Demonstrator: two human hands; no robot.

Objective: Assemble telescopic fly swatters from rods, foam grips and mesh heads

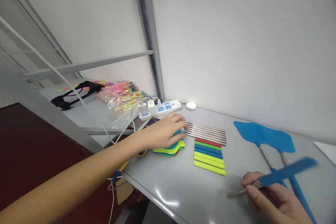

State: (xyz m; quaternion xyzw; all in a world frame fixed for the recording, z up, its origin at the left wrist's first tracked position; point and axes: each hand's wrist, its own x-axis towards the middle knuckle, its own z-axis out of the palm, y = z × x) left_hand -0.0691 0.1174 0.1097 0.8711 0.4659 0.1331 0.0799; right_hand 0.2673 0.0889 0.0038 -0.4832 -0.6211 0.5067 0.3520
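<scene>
My left hand (pixel 166 131) is over a stack of perforated fly swatter heads (pixel 173 151) in teal, yellow-green and other colours. Its fingers are bent, with thumb and fingers apart at the stack's upper edge. My right hand (pixel 270 196) grips a metal rod with a blue handle (pixel 290 171) on it, slightly blurred, raised above the table. Between the hands lie a row of metal rods (pixel 206 133) and, below them, handle sleeves (pixel 208 155) in red, green, blue and yellow. Two blue fly swatters (pixel 262 134) with rods and blue handles lie at the right.
A white power strip (pixel 168 107) with plugs and cables stands against the wall, beside a white rounded device (pixel 191 106). A phone (pixel 151 122) lies partly behind my left hand. Plastic-bagged colourful items (pixel 120 94) and a black strap-like object (pixel 78 94) rest on the left shelf behind a metal frame.
</scene>
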